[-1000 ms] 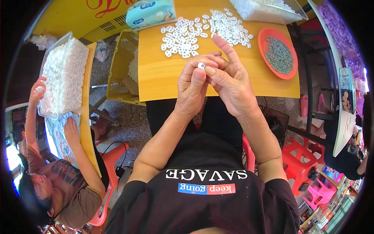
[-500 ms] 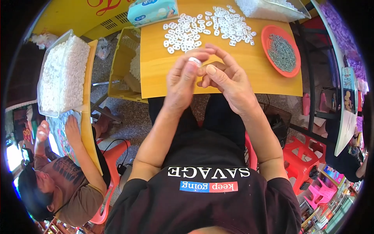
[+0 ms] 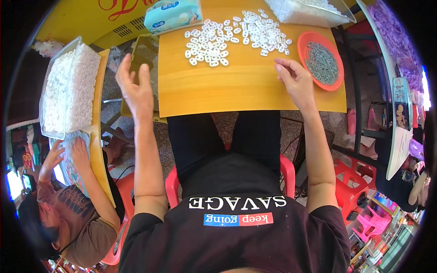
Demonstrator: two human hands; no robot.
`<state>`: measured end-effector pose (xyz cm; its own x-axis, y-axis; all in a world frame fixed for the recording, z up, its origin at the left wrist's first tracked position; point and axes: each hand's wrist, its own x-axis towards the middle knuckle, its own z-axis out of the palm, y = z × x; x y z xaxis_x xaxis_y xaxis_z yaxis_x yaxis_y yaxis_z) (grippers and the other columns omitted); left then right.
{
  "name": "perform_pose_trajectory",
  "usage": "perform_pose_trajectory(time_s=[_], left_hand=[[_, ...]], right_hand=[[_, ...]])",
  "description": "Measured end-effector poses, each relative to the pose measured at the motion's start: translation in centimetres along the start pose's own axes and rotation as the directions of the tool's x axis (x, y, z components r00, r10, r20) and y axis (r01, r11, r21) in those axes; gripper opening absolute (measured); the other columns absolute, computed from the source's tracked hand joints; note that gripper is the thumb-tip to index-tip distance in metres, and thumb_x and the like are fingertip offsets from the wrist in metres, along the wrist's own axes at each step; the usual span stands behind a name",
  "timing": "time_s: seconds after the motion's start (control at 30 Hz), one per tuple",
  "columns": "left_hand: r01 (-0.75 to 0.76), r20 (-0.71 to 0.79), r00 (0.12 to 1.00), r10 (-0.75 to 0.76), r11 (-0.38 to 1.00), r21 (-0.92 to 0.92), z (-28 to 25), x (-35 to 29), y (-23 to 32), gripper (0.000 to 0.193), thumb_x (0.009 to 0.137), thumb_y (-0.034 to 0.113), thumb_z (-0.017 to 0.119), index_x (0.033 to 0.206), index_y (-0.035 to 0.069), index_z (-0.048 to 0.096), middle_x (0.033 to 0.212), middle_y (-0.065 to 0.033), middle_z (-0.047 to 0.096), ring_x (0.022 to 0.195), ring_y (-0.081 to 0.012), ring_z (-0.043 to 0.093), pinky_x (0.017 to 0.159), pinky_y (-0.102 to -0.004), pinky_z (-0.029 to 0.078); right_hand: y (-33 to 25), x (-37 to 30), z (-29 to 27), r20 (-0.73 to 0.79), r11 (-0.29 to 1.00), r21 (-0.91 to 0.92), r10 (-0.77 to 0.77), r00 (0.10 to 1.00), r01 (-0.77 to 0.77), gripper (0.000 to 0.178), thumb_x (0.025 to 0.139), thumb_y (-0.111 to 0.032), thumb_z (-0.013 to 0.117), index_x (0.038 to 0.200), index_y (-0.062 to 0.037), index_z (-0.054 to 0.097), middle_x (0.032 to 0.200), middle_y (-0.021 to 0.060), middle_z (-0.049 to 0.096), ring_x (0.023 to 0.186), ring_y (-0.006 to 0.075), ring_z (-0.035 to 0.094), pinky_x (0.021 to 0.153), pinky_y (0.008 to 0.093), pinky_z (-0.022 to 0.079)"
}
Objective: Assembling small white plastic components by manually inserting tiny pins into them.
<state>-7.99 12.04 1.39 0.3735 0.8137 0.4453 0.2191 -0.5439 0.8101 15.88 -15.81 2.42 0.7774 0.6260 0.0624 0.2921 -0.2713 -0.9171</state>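
Note:
My left hand (image 3: 136, 91) is held up past the table's left edge, over a yellow plastic crate (image 3: 157, 111). Its fingers and thumb are spread, with nothing in them. Above the right side of the table, my right hand (image 3: 297, 84) has loosely curled fingers. Thumb and index fingertips look slightly apart, and nothing shows between them. It is beside a red round dish (image 3: 339, 75) of grey metal screws (image 3: 321, 63). Two loose piles of small white oval pieces with two holes, a left pile (image 3: 209, 45) and a right pile (image 3: 264, 34), lie toward the far side.
A pale blue tissue pack (image 3: 175, 17) and a clear tub of white pieces (image 3: 314, 11) stand at the back of the yellow table (image 3: 218, 95). At left, another person (image 3: 77, 214) sits at a side table with a full clear bin (image 3: 68, 91). Red stools (image 3: 353, 186) stand at right.
My hands were together above the table, with a small white piece at the left fingers. They have parted: left hand out over the crate, right hand toward the dish; the white piece no longer shows.

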Motion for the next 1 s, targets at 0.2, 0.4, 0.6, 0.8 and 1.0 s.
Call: perform_pose_trajectory(time_s=[0.2,0.4,0.6,0.8,1.0], left_hand=[[0.071,0.238,0.971,0.021,0.926,-0.371,5.4,-5.0,5.8,0.029,0.092,0.001,0.055,0.120,0.004,0.056,0.116,-0.0088,0.057,0.099,-0.0163,0.060,0.082,-0.0279,0.050],[0.090,0.375,0.920,0.115,0.869,-0.487,8.9,-7.6,8.0,0.022,0.091,0.000,0.056,0.113,0.002,0.060,0.107,-0.0087,0.059,0.092,-0.0156,0.060,0.076,-0.0273,0.050],[0.286,0.492,0.870,0.041,0.770,-0.570,10.9,-7.9,8.5,0.020,0.095,0.003,0.052,0.113,-0.001,0.059,0.106,-0.0072,0.061,0.087,-0.0124,0.061,0.076,-0.0246,0.048],[0.365,0.547,0.837,-0.008,0.752,-0.548,12.1,-7.8,8.4,0.021,0.098,0.007,0.050,0.115,0.000,0.058,0.106,-0.0055,0.063,0.089,-0.0112,0.061,0.078,-0.0243,0.047],[0.396,0.554,0.831,-0.045,0.747,-0.533,12.6,-7.5,8.2,0.020,0.098,0.007,0.049,0.114,0.000,0.059,0.105,-0.0061,0.063,0.086,-0.0111,0.061,0.075,-0.0236,0.047]], right_hand=[[0.2,2.7,1.6,-0.052,0.872,-0.422,-0.297,0.954,0.248,0.013,0.085,-0.016,0.068,0.095,-0.0083,0.071,0.087,0.0076,0.067,0.069,0.0208,0.064,0.062,0.0320,0.049],[-0.1,3.0,2.6,0.025,0.695,-0.631,-0.426,0.904,0.345,0.011,0.084,-0.018,0.069,0.090,-0.0089,0.069,0.087,0.0067,0.066,0.073,0.0250,0.065,0.062,0.0341,0.050],[1.0,3.2,2.7,0.061,0.614,-0.638,-0.561,0.826,0.464,0.007,0.083,-0.016,0.067,0.087,-0.0107,0.065,0.085,0.0049,0.063,0.068,0.0271,0.064,0.057,0.0369,0.050],[0.8,3.7,2.6,0.059,0.734,-0.520,-0.480,0.876,0.437,0.008,0.085,-0.014,0.066,0.092,-0.0102,0.067,0.086,0.0064,0.064,0.071,0.0270,0.065,0.060,0.0368,0.051],[0.6,4.6,3.3,-0.014,0.790,-0.494,-0.426,0.905,0.364,0.012,0.086,-0.019,0.067,0.092,-0.0097,0.068,0.086,0.0087,0.064,0.072,0.0279,0.065,0.061,0.0368,0.051]])
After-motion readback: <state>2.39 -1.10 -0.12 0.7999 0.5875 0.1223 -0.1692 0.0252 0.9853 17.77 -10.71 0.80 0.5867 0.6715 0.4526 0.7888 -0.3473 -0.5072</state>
